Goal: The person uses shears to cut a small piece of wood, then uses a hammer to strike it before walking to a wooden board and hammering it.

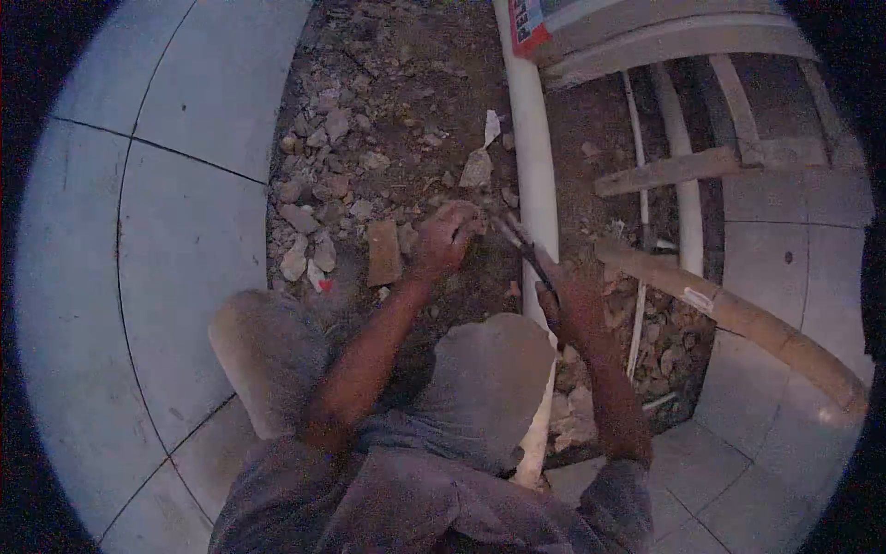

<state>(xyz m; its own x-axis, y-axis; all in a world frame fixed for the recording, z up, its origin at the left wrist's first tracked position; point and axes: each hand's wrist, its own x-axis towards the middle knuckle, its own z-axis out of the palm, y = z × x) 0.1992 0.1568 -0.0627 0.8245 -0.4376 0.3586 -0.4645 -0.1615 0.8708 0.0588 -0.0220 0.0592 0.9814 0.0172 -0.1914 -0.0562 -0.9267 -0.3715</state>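
Observation:
I crouch over a strip of dirt and rubble between pale floor tiles. My left hand (pixel 448 235) is closed around something small and dark at the ground, beside a white pipe (pixel 533 157). My right hand (pixel 574 309) grips the handle of a dark tool (pixel 526 245), whose tip reaches up toward my left hand. What my left hand holds is too dim to name. My knees fill the lower middle of the view.
Broken stones (pixel 309 203) and a brick piece (pixel 383 251) lie left of my hands. A cardboard tube (pixel 738 319), thin white pipes (pixel 681 185) and wooden slats (pixel 669 171) lie to the right. Pale tiles (pixel 175 231) flank the trench.

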